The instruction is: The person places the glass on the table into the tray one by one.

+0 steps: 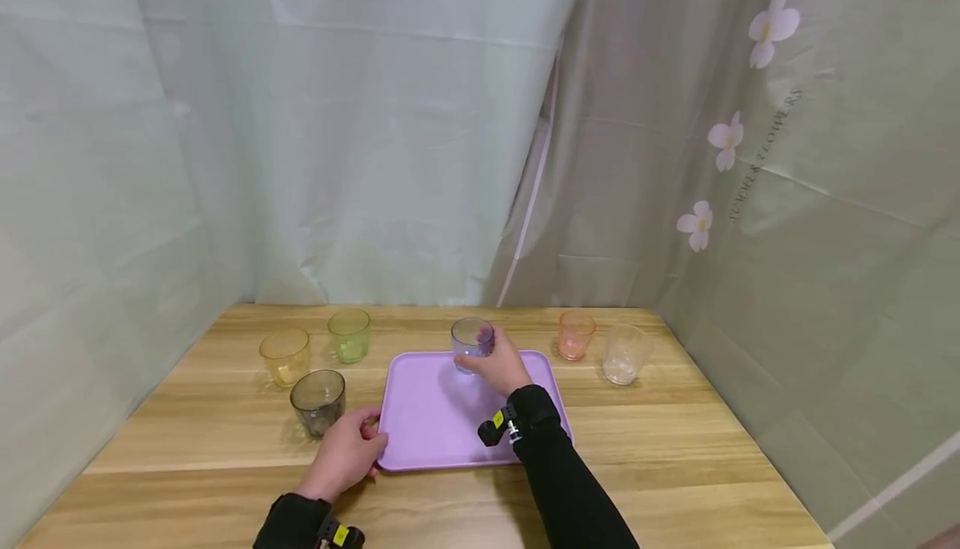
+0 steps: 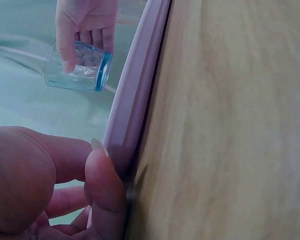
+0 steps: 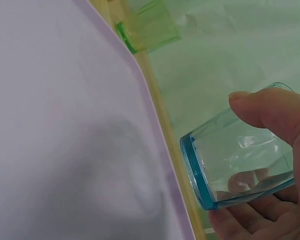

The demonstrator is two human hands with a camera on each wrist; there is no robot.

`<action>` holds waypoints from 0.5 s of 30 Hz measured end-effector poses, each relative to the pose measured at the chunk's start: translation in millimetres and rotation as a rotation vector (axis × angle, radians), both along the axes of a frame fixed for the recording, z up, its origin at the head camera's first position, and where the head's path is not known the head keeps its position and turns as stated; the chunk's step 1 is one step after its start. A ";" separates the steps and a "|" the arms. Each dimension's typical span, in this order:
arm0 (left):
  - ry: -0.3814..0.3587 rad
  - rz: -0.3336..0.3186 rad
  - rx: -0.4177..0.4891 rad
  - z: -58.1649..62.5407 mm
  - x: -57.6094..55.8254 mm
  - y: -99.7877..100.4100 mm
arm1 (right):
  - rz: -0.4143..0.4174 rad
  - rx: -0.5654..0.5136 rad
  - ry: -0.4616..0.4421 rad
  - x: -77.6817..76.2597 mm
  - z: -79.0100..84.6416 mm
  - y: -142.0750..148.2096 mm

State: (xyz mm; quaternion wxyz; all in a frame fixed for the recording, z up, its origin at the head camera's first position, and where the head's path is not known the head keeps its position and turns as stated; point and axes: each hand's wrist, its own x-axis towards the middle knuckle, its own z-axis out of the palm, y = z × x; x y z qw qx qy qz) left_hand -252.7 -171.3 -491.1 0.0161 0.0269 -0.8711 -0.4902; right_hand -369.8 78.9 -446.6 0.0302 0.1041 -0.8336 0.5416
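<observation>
My right hand (image 1: 501, 366) grips a clear bluish glass (image 1: 465, 332), thumb on one side and fingers round the other. The glass is upright over the far edge of a lilac tray (image 1: 442, 420); in the right wrist view its thick blue base (image 3: 196, 172) hangs above the rim, and a shadow falls on the tray. At the tray's near left corner, my left hand (image 1: 347, 453) pinches the rim (image 2: 132, 100) between thumb and curled fingers. A smoky grey glass (image 1: 318, 403) stands just beyond the left hand.
Left of the tray stand a yellow glass (image 1: 285, 359) and a green glass (image 1: 349, 336). On the right are an orange glass (image 1: 575, 336) and a clear glass (image 1: 626, 356). The wooden table (image 1: 675, 466) meets hanging curtains (image 1: 397, 157) at its back and sides.
</observation>
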 end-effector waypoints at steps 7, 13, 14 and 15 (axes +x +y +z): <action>0.000 -0.005 -0.012 1.7 1.2 -1.7 | 0.005 0.025 -0.014 -0.1 -1.1 -5.9; -0.013 -0.006 -0.014 1.7 0.0 -0.2 | 0.010 0.035 -0.017 -3.7 -3.0 -10.0; -0.013 -0.006 -0.012 1.3 -0.2 0.1 | 0.012 0.035 -0.020 -4.3 -4.0 -11.0; -0.012 -0.006 -0.009 1.0 -0.3 0.4 | 0.014 0.036 -0.024 -5.0 -5.0 -12.2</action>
